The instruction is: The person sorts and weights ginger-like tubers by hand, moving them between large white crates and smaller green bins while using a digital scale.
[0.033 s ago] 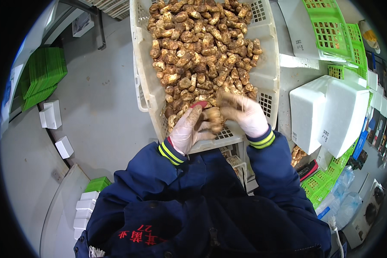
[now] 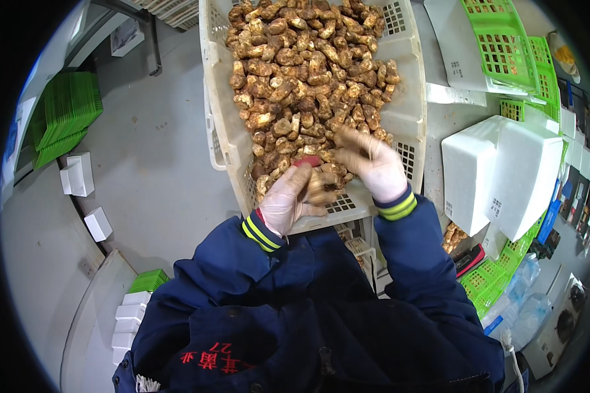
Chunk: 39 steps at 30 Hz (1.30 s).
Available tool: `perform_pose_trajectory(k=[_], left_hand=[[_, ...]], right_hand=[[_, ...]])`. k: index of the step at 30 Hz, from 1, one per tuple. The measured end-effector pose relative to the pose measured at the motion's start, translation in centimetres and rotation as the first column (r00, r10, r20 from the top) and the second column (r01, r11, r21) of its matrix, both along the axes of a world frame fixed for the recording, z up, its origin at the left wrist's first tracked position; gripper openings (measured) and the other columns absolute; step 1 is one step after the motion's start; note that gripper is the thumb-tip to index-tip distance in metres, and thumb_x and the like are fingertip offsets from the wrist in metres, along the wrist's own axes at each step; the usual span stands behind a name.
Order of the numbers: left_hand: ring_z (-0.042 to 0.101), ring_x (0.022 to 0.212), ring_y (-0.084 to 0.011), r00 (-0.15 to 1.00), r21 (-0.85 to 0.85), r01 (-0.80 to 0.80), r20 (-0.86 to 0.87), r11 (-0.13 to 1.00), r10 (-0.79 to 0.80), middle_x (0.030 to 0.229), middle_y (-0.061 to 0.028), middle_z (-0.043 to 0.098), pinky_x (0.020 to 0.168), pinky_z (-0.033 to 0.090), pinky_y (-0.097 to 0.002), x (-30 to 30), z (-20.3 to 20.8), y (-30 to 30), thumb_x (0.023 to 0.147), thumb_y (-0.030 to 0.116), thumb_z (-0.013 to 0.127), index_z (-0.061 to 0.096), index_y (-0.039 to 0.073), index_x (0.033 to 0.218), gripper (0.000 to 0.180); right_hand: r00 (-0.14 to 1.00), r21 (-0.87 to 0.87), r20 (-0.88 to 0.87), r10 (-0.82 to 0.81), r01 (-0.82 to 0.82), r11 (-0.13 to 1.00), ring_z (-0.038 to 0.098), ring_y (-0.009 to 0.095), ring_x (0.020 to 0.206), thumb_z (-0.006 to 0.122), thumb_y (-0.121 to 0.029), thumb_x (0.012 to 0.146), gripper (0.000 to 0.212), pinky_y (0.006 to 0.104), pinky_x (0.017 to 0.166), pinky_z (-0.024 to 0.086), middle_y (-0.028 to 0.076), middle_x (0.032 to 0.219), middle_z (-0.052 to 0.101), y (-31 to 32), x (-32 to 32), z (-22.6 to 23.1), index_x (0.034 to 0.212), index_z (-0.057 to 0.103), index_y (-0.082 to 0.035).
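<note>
Gloved hands sorting brown mushrooms at the near end of a white slotted crate.

The left hand (image 2: 287,200) curls around one knobbly brown mushroom (image 2: 321,188) beside a small red object (image 2: 307,161); the right hand (image 2: 372,162), motion-blurred, appears closed on another piece, though its grip cannot be told for certain. The mushroom heap (image 2: 308,72) fills the crate (image 2: 406,111) directly ahead. Each piece probably handles as light, firm yet bruisable, with a dusty, non-slippery skin; the thick stem would offer the safest hold, under gentle pressure. White foam boxes (image 2: 498,170) stand at right.
</note>
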<state>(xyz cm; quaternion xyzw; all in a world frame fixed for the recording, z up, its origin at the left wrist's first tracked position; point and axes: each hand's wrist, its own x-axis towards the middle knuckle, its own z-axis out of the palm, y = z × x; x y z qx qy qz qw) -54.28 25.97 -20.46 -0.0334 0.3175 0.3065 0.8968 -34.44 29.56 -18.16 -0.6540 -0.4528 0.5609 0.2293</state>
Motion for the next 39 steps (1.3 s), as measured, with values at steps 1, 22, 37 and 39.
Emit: perform_pose_trajectory(k=[1, 22, 37, 39], left_hand=[[0.065, 0.087, -0.0192, 0.998, 0.039, 0.057, 0.019, 0.998, -0.058, 0.106, -0.0131, 0.063, 0.067, 0.052, -0.0255, -0.3, -0.7, -0.3, 0.097, 0.033, 0.051, 0.045, 0.008, 0.125, 0.038], [0.048, 0.047, -0.0097, 0.984, 0.052, 0.119, -0.139, 0.992, -0.111, 0.065, -0.0009, 0.056, 0.042, 0.036, -0.0234, 0.8, 0.4, 0.1, 0.087, 0.01, 0.065, 0.058, 0.003, 0.101, 0.017], [0.055, 0.056, -0.015, 0.988, 0.029, 0.084, -0.134, 0.996, -0.079, 0.074, -0.0077, 0.06, 0.05, 0.044, -0.0272, 1.0, -1.1, -0.3, 0.089, 0.004, 0.059, 0.054, 0.001, 0.105, 0.017], [0.06, 0.061, -0.0174, 0.983, 0.003, 0.082, -0.165, 0.997, -0.08, 0.079, -0.0105, 0.063, 0.053, 0.048, -0.0282, 0.8, -1.1, 0.0, 0.09, 0.004, 0.058, 0.054, 0.001, 0.107, 0.018]], right_hand=[[0.955, 0.127, 0.297, 0.021, -0.061, 0.99, 0.064, 0.023, 0.102, 0.071, -0.017, 0.08, 0.046, 0.0307, 0.087, 0.05, 0.016, 0.114, 0.065, 1.5, -0.3, -0.7, 0.124, 0.059, -0.006], [0.425, 0.234, 0.903, 0.058, -0.603, 0.763, 0.06, 0.031, 0.098, 0.072, -0.019, 0.073, 0.034, 0.0399, 0.082, 0.05, 0.013, 0.105, 0.064, 8.6, 0.4, -7.2, 0.104, 0.062, -0.008], [0.746, 0.172, 0.533, 0.398, -0.556, 0.813, 0.063, 0.031, 0.09, 0.067, -0.031, 0.079, 0.032, 0.0383, 0.081, 0.049, 0.015, 0.094, 0.067, 6.4, 0.6, -4.0, 0.098, 0.07, -0.006], [0.744, 0.418, 0.577, 0.337, -0.624, 0.661, 0.063, 0.03, 0.09, 0.072, -0.024, 0.077, 0.03, 0.0357, 0.08, 0.049, 0.013, 0.094, 0.068, 4.7, 2.4, -1.6, 0.1, 0.069, -0.006]])
